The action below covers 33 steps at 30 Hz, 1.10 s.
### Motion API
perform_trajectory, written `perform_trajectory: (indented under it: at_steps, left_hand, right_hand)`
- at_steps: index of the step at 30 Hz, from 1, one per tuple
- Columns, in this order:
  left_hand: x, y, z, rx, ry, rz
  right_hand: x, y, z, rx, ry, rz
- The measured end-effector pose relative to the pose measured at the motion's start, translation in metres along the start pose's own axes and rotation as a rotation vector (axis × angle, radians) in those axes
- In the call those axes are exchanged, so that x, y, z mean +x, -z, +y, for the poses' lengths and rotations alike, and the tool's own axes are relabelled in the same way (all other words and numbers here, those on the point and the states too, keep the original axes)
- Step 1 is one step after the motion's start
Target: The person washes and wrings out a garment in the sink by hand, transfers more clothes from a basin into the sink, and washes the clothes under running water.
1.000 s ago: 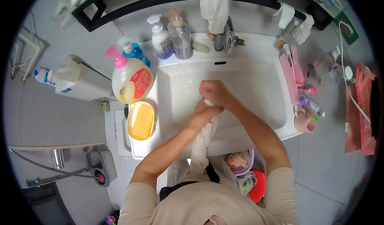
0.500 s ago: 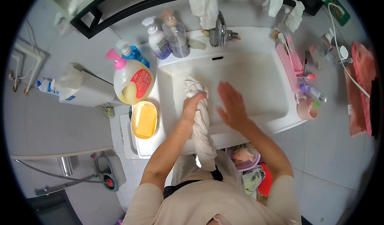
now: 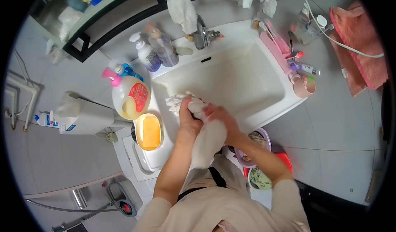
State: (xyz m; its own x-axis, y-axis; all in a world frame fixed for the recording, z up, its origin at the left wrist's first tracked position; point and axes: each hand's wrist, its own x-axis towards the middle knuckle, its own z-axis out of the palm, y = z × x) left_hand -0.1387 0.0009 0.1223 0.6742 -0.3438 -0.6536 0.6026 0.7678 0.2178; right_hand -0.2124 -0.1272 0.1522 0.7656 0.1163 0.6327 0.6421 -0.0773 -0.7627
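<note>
A bunched off-white cloth (image 3: 209, 143) hangs over the front edge of the white sink (image 3: 243, 73), its far end crumpled above the basin. My left hand (image 3: 189, 119) is closed around the upper part of it, with the thumb on top. From the right side, my right hand (image 3: 222, 121) grips the same cloth close to the left; its fingers are slightly blurred. The lower part spreads loosely towards my body. Some of the fingers are hidden by the fabric.
A yellow soap bar (image 3: 151, 133) lies in a dish on the sink's left rim, near a pink-topped pump bottle (image 3: 131, 95). The faucet (image 3: 201, 34) stands at the back. A pink cup (image 3: 304, 87) sits at right. A basin (image 3: 267, 139) with fabric is below.
My right hand, open and apart from the cloth before, has moved left and taken hold of it. The twisted cloth is now looser and more bunched. The view has turned and shifted right.
</note>
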Motion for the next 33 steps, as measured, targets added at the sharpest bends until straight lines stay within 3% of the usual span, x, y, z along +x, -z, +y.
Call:
perform_trajectory:
  at_steps: [1, 4, 8, 11, 13, 15, 16, 18, 20, 21, 24, 27, 30, 33]
  left_hand:
    - [-0.008, -0.005, 0.003, -0.044, -0.001, -0.041]
    - [-0.031, -0.034, 0.0, 0.04, -0.395, -0.074]
    - [-0.057, -0.054, -0.003, 0.304, -0.754, -0.211]
    - [-0.068, -0.055, -0.006, 0.862, -0.979, -0.199]
    - [-0.002, 0.025, -0.001, 1.4, -1.32, -0.274]
    - [0.002, 0.029, 0.0, 1.557, -1.381, -0.421]
    - [-0.04, -0.018, -0.003, 1.436, -1.28, -0.52]
    - [-0.052, -0.043, -0.009, 1.354, -1.32, -0.679]
    - [-0.035, -0.036, -0.014, 1.434, -1.61, -0.829]
    - [-0.029, -0.035, -0.02, 1.43, -1.65, -0.858]
    - [-0.014, -0.026, -0.025, 1.589, -1.719, -0.979]
    - [0.006, -0.018, -0.031, 1.716, -1.819, -1.108]
    - [0.017, -0.019, -0.034, 1.793, -1.856, -1.164]
    - [0.026, -0.017, -0.04, 1.85, -1.872, -1.163]
  right_hand:
    - [0.002, -0.005, -0.001, 0.189, -0.147, 0.23]
    - [0.019, -0.016, 0.01, 0.785, -0.41, 0.736]
    - [0.039, -0.01, 0.023, 1.055, -0.565, 0.901]
    - [0.038, 0.002, 0.049, 1.19, -0.751, 0.796]
    - [0.051, 0.006, 0.04, 1.166, -0.864, 0.707]
    - [0.057, 0.014, 0.048, 1.217, -1.003, 0.535]
    - [0.058, 0.023, 0.059, 1.279, -1.08, 0.405]
    - [0.066, 0.031, 0.073, 1.223, -1.203, 0.166]
    - [0.081, 0.035, 0.073, 0.99, -1.273, -0.044]
    - [0.085, 0.036, 0.075, 0.84, -1.343, -0.137]
    - [0.113, 0.037, 0.034, 0.471, -1.334, -0.292]
    - [0.109, 0.021, 0.07, 0.154, -1.236, -0.622]
    - [0.102, 0.009, 0.076, 0.074, -1.055, -0.604]
    - [0.098, 0.003, 0.085, -0.096, -1.072, -0.641]
